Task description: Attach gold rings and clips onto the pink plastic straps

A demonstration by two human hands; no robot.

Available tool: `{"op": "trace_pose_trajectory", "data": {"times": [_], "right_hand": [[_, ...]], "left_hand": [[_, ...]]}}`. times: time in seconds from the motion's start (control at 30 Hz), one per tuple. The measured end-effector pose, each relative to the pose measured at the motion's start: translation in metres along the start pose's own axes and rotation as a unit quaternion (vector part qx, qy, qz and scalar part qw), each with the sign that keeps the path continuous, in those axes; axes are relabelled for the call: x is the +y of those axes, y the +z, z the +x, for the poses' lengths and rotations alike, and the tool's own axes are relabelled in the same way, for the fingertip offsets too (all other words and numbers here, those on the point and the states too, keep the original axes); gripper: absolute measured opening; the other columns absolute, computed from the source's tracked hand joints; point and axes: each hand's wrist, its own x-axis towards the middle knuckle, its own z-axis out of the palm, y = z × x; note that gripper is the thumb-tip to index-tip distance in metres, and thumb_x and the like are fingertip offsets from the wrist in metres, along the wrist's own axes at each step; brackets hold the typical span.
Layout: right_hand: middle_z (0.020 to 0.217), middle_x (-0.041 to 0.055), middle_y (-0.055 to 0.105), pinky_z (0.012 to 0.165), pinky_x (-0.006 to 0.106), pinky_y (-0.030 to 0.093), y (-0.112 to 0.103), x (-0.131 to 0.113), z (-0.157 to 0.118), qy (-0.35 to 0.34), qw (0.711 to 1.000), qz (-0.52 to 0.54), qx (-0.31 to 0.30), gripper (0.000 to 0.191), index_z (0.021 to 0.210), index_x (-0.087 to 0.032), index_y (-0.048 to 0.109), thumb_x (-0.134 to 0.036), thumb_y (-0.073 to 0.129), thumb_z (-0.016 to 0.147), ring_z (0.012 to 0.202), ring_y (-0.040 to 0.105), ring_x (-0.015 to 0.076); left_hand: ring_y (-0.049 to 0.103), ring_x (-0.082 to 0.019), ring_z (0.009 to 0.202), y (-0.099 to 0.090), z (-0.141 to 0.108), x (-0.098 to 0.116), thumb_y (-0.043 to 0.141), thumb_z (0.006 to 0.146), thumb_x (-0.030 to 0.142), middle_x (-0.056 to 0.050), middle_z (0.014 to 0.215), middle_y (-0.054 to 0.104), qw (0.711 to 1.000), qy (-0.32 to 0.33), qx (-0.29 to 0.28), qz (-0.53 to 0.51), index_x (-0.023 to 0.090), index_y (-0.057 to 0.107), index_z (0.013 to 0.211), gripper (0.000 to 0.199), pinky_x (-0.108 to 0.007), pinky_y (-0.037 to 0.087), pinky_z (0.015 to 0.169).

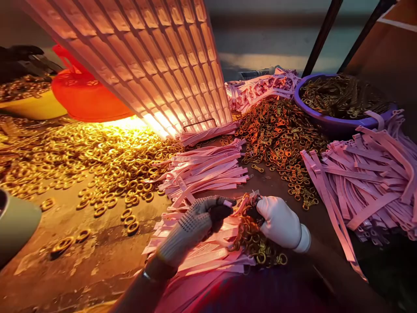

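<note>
My left hand, in a dotted knit glove with dark fingertips, is closed above a layer of pink straps. A small pale pink strap end shows at its fingertips. My right hand, in a white glove with dark fingertips, is closed just to the right, its fingers pinched together. A small shiny tip sticks up there, too small to name. Below and beside the right fingers lies a bunch of brass-coloured rings. The two hands are a short gap apart.
Loose rings spread across the table at left; metal clasps are heaped at back right. Pink straps pile up at right near a purple basin. A ribbed panel leans behind, beside a red basket.
</note>
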Motion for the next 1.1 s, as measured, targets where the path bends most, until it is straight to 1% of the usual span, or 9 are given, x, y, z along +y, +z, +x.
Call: {"op": "trace_pose_trajectory", "data": {"times": [0.23, 0.33, 0.47, 0.57, 0.63, 0.73, 0.9, 1.0, 1.1], "right_hand": [[0.081, 0.0095, 0.072, 0.062, 0.034, 0.032, -0.011, -0.034, 0.029, -0.088, 0.987, -0.087, -0.105, 0.008, 0.082, -0.019, 0.065, -0.014, 0.062, 0.076, 0.070, 0.063, 0.0226], [0.079, 0.0058, 0.070, 0.061, 0.032, 0.031, -0.008, -0.034, 0.035, -0.118, 0.985, -0.062, -0.110, 0.006, 0.083, -0.020, 0.063, -0.016, 0.065, 0.079, 0.067, 0.060, 0.0195], [0.075, 0.0046, 0.064, 0.060, 0.031, 0.030, 0.008, -0.028, 0.039, -0.160, 0.985, -0.044, -0.044, 0.011, 0.083, -0.019, 0.059, -0.026, 0.062, 0.091, 0.064, 0.053, 0.0176], [0.074, 0.0082, 0.062, 0.060, 0.033, 0.029, 0.022, -0.026, 0.038, -0.173, 0.980, -0.095, 0.025, 0.017, 0.080, -0.018, 0.058, -0.016, 0.050, 0.095, 0.065, 0.052, 0.0190], [0.073, 0.0082, 0.062, 0.060, 0.033, 0.031, 0.027, -0.025, 0.037, -0.153, 0.985, -0.076, 0.029, 0.018, 0.080, -0.018, 0.059, -0.014, 0.050, 0.095, 0.065, 0.053, 0.0192], [0.077, 0.0066, 0.068, 0.064, 0.030, 0.039, 0.024, -0.024, 0.036, -0.091, 0.995, 0.050, -0.001, 0.009, 0.090, -0.019, 0.065, -0.021, 0.058, 0.094, 0.069, 0.060, 0.0194], [0.094, 0.0061, 0.075, 0.076, 0.029, 0.049, 0.012, -0.026, 0.037, -0.061, 0.966, 0.250, 0.038, 0.019, 0.109, -0.022, 0.068, -0.020, 0.053, 0.097, 0.083, 0.069, 0.0194], [0.095, 0.0063, 0.075, 0.078, 0.030, 0.051, 0.007, -0.033, 0.034, -0.099, 0.954, 0.273, 0.070, 0.019, 0.112, -0.022, 0.066, -0.021, 0.052, 0.099, 0.084, 0.068, 0.0188], [0.100, 0.0081, 0.074, 0.083, 0.032, 0.051, 0.003, -0.044, 0.027, -0.119, 0.958, 0.249, 0.079, 0.023, 0.117, -0.020, 0.064, -0.017, 0.051, 0.098, 0.090, 0.068, 0.0200]], "left_hand": [[0.045, -0.009, 0.049, 0.001, -0.029, -0.002, 0.072, 0.082, 0.039, 0.000, 0.058, 0.055, 0.997, 0.068, 0.013, 0.042, 0.015, 0.067, 0.072, 0.026, -0.016, 0.030, 0.040], [0.037, -0.006, 0.042, 0.000, -0.031, -0.008, 0.071, 0.082, 0.042, 0.004, 0.052, 0.047, 0.995, 0.006, 0.000, -0.100, 0.017, 0.060, 0.074, 0.028, -0.016, 0.025, 0.037], [0.033, -0.005, 0.038, 0.001, -0.026, -0.022, 0.076, 0.077, 0.045, 0.006, 0.049, 0.044, 0.950, -0.042, 0.004, -0.311, 0.017, 0.058, 0.080, 0.033, -0.014, 0.022, 0.036], [0.029, -0.005, 0.035, 0.003, -0.018, -0.030, 0.073, 0.077, 0.052, 0.006, 0.045, 0.041, 0.921, -0.068, -0.031, -0.384, 0.018, 0.055, 0.076, 0.038, -0.015, 0.018, 0.032], [0.028, -0.004, 0.034, 0.004, -0.014, -0.030, 0.073, 0.077, 0.053, 0.007, 0.044, 0.039, 0.910, -0.073, -0.039, -0.407, 0.018, 0.053, 0.074, 0.040, -0.014, 0.018, 0.031], [0.028, -0.004, 0.034, 0.004, -0.013, -0.026, 0.074, 0.076, 0.053, 0.006, 0.045, 0.042, 0.918, -0.046, -0.023, -0.393, 0.018, 0.054, 0.072, 0.041, -0.014, 0.019, 0.031], [0.039, -0.004, 0.040, -0.016, -0.031, -0.012, 0.081, 0.069, 0.047, 0.000, 0.061, 0.059, 0.941, -0.025, 0.069, -0.330, 0.016, 0.065, 0.082, 0.037, -0.014, 0.025, 0.036], [0.037, -0.005, 0.041, -0.042, -0.061, 0.004, 0.081, 0.073, 0.044, 0.002, 0.053, 0.052, 0.962, 0.003, 0.164, -0.217, 0.017, 0.071, 0.085, 0.031, -0.015, 0.024, 0.037], [0.041, -0.008, 0.045, -0.058, -0.093, 0.016, 0.083, 0.072, 0.044, 0.001, 0.054, 0.054, 0.959, 0.031, 0.245, -0.137, 0.018, 0.077, 0.090, 0.032, -0.017, 0.030, 0.040]]}}
